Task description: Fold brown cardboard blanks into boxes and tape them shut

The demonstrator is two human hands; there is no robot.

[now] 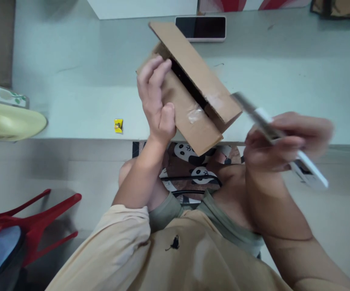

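Observation:
A brown cardboard box (190,97) is tilted above the table's near edge, its flaps partly parted along a dark gap. Clear tape (195,114) clings to the flap by that gap. My left hand (158,95) grips the box from its left side, fingertips at the opening and thumb on the flap. In my right hand (287,139), fingers closed round it, is a white-handled utility knife (261,119), slightly blurred. Its grey blade end points up and left, close to the box's right corner. What lies inside the box is hidden.
A phone (201,28) lies on the pale table (81,76) behind the box. A small yellow packet (118,125) rests near the front edge. At left are a yellow curved object (11,119) and a red chair (38,226). A white box (144,8) stands at the back.

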